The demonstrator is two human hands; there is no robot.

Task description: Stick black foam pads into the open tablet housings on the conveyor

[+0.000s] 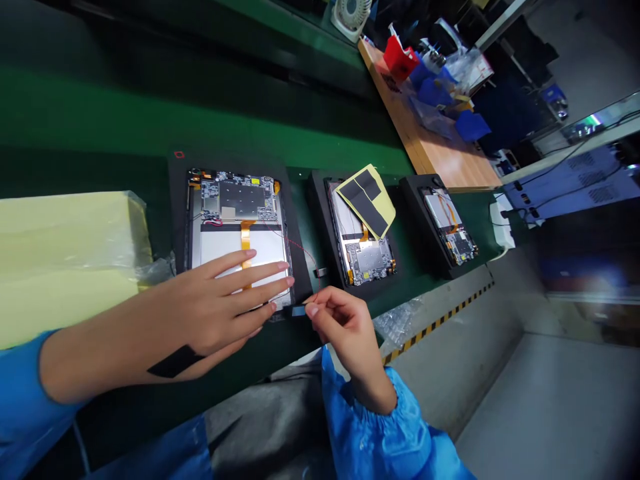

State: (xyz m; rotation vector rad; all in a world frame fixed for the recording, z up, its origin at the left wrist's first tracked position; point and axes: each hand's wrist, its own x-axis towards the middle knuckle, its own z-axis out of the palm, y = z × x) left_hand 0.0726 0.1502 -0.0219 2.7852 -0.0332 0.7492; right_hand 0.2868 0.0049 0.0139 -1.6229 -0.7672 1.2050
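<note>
We record the left hand (215,307) lying flat and unclenched, fingers spread, on the silver panel (250,248) of an open tablet (233,197). The tablet sits in a black fixture tray (179,200) on the green assembly belt (400,287). The right hand (345,333) is closed in a pinch, grasping a small dark strip (299,311) just off the tray's near corner. A thin red wire (303,248) leaves the tablet and crosses the tray's edge, close to those pinching fingers.

Risks, in our judgement: a snag from the right hand could tug the wire loose from its joint. Weight from the left palm could flex the panel or crease the orange ribbon cable (245,247) beside the fingers. If the strip is adhesive, it could cling to the fingertips and land askew.

Further along the belt, a yellow-backed sheet with black pads (367,200) lies loosely across a second tablet (363,250). A jolt to the belt could shift it. A yellow foam pack in plastic (65,267) lies against the first tray's far-left edge.
</note>
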